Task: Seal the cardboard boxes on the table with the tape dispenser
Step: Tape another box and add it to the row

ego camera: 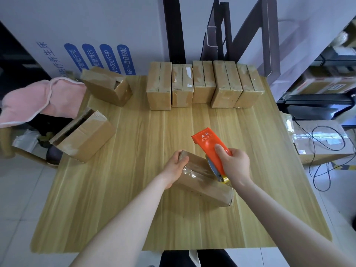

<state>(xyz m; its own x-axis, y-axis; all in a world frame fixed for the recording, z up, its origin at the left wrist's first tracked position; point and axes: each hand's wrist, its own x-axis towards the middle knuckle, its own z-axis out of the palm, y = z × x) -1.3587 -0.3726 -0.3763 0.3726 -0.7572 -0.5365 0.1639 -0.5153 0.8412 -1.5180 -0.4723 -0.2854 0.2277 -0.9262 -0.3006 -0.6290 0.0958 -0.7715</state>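
left hand [175,167] grips a tape-wrapped brown box [204,189]; right hand [235,164] clutches orange tape dispenser [206,143].

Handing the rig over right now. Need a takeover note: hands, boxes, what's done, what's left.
Left hand: grips the far-left end of the box in work, at the front middle of the table.
Right hand: holds the orange tape dispenser, its lower end against that box's top, right side.
Done: glossy tape shows on that box's top.
Row of five boxes along the back: cannot tell if they are sealed.
Left: finish this box. The back-left box and the left-edge box show open ends.
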